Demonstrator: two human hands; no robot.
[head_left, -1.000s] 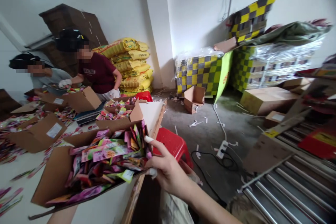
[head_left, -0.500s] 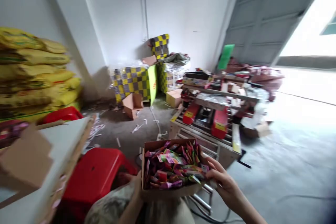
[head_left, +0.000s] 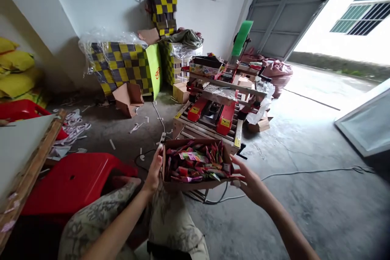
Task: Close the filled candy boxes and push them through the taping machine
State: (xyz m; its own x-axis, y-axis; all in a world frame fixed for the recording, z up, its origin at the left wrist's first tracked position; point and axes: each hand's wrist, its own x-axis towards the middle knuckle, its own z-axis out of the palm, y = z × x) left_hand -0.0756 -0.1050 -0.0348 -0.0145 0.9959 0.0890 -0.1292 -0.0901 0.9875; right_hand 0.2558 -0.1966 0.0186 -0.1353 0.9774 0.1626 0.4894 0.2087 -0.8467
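Observation:
An open cardboard box filled with small, colourful packets is held in front of me, over my knees. My left hand grips its left end, with the fingers against the side wall. At the opposite end, my right hand is closed on the wall and corner. The packets are mostly pink, purple and red, with some green, and lie in a loose jumble. Beyond the box stands a roller-bed machine with red side guides, which looks like a carton sealer.
A red plastic stool stands left of my legs, beside a white-topped table. Yellow-and-black checkered stacks line the wall. A cable crosses the floor at right. An opened cardboard carton and paper scraps lie ahead.
My view has swung to the right, toward the machine and the doorway. The box has stayed in both hands and sits slightly higher in view. My left hand shows more fully.

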